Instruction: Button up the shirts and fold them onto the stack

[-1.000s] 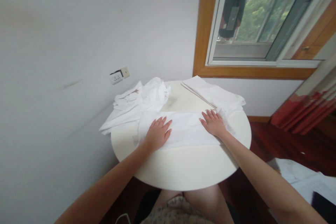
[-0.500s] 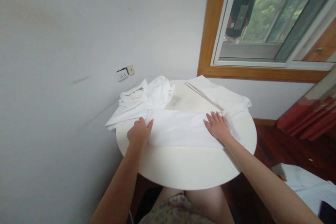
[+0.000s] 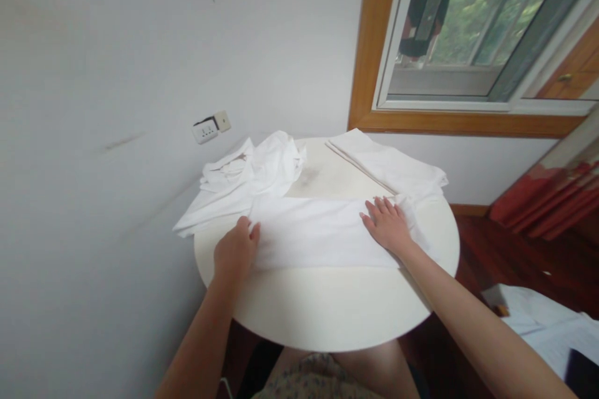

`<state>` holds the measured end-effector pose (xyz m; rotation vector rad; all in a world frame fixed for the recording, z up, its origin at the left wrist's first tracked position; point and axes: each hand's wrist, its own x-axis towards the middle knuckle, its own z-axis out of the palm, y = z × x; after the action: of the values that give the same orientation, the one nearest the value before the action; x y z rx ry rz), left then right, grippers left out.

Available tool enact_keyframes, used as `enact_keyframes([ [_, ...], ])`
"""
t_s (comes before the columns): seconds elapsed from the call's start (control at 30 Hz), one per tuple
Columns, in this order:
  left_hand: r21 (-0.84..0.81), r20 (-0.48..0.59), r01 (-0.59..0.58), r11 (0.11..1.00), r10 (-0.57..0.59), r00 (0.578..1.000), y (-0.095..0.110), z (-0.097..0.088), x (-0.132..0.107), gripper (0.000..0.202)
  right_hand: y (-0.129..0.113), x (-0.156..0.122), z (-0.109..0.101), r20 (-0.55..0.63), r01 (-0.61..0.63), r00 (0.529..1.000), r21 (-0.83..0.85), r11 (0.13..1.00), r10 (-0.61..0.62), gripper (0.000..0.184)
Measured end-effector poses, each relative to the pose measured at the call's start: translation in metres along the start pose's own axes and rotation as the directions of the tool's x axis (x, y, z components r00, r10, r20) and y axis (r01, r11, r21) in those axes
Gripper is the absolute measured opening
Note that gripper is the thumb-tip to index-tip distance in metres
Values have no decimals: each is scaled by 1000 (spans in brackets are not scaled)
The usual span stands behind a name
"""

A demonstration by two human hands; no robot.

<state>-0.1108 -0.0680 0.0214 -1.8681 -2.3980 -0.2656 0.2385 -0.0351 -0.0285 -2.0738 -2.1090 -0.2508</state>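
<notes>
**Folded white cloth [image 3: 318, 232] held at both ends**

The left hand [image 3: 236, 250] has its grip curled shut on the cloth's left end. The right hand [image 3: 387, 225] lies flat on the other end, grip spread wide and clasping nothing. The cloth lies between them on the round tabletop [image 3: 327, 315]. A crumpled white garment [image 3: 253, 171] lies just beyond the left grip, and a folded pile [image 3: 388, 165] beyond the right.
</notes>
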Motion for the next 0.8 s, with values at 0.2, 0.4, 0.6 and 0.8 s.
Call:
enact_keyframes([
  [0.2,-4,-135,-62,998,61,989,-10,4,-6,38,4,0,-23,-88,13,996,113,993,-3,57],
  [0.4,55,-18,17,998,-16,1000,-19,0,-9,59,64,-18,-57,-259,-223,928,190,956,268,52],
  [0.6,0,227,43,999,-42,973,-13,0,-1,68,95,-26,-42,213,-344,931,226,911,298,63],
  [0.8,-50,182,-99,994,107,978,-15,6,2,48,67,-11,-43,230,-298,946,345,890,227,44],
])
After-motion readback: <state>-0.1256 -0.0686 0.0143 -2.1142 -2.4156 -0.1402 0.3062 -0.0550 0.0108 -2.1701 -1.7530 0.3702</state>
